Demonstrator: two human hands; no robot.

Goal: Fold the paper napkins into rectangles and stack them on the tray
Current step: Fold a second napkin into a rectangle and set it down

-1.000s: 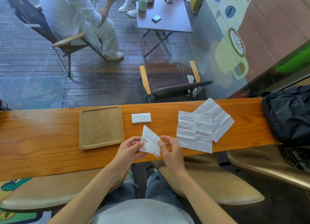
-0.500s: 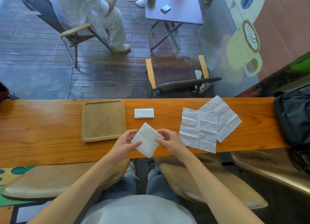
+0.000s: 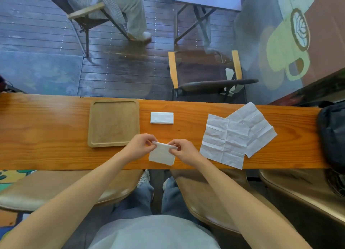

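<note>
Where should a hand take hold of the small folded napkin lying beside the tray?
Probably at a short end of the folded napkin, coming from above. It lies flat on the counter, clear of the tray, its long sides running left-right, so finger and thumb could pinch across its narrow width and lift it.

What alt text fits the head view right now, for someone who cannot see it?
Both hands, left hand and right hand, pinch the top edge of a half-folded napkin over a wooden counter. An empty tray lies to the left, one folded napkin beside it, and two open napkins overlap to the right.
</note>
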